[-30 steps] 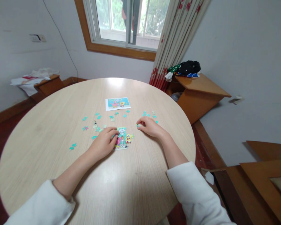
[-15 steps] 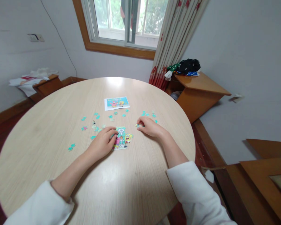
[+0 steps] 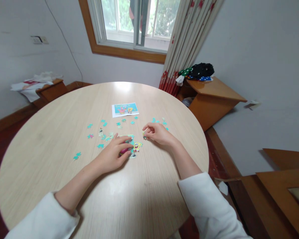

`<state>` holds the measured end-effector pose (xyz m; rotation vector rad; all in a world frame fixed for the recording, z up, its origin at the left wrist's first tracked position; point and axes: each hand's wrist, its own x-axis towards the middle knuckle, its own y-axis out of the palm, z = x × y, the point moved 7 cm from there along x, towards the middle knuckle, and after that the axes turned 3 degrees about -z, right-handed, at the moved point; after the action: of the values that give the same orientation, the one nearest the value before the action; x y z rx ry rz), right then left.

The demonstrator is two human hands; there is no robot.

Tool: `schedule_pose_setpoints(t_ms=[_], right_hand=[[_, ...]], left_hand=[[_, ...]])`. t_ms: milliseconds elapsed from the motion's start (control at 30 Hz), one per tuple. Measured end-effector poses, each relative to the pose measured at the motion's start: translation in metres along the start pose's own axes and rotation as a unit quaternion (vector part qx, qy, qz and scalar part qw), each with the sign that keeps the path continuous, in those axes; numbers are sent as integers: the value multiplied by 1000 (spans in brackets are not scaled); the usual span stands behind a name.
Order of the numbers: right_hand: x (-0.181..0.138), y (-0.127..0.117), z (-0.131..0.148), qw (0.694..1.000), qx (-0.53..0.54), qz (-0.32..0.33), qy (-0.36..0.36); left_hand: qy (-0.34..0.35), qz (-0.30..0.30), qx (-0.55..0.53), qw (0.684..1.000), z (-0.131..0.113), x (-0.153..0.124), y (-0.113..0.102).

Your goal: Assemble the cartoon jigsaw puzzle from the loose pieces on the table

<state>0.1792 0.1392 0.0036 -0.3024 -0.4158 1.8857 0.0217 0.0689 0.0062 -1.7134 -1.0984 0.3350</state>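
Note:
A partly assembled cartoon jigsaw (image 3: 136, 146) lies on the round wooden table (image 3: 64, 172). My left hand (image 3: 114, 153) rests flat on its left part, fingers stretched out over it and hiding much of it. My right hand (image 3: 157, 132) sits just to the right of the jigsaw, fingers pinched on a small puzzle piece (image 3: 145, 135) close to the jigsaw's upper right edge. Several loose teal pieces (image 3: 103, 123) are scattered beyond the hands. A printed reference picture (image 3: 125, 109) lies farther back.
More loose pieces (image 3: 161, 121) lie behind my right hand and one pair (image 3: 77, 155) sits at the left. A wooden side cabinet (image 3: 211, 96) with dark clothes stands at the right by the curtain (image 3: 186, 39). Another low cabinet (image 3: 51, 90) stands at the left wall.
My left hand has spread its fingers and slid right over the jigsaw. My right hand has edged slightly left toward the jigsaw with its piece.

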Motion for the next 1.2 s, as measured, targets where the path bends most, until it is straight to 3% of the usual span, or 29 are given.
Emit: schedule_pose_setpoints(t_ms=[133, 367, 600, 1200], right_hand=[[0, 4, -5, 998, 53, 6, 37], [-3, 18, -5, 994, 86, 62, 27], [-6, 27, -3, 991, 48, 120, 37], [-10, 31, 2, 989, 4, 146, 30]], left_hand=[[14, 51, 7, 999, -4, -2, 8], [5, 48, 18, 999, 0, -1, 8], [-3, 48, 6, 999, -1, -1, 6], [-2, 70, 19, 997, -4, 0, 6]])
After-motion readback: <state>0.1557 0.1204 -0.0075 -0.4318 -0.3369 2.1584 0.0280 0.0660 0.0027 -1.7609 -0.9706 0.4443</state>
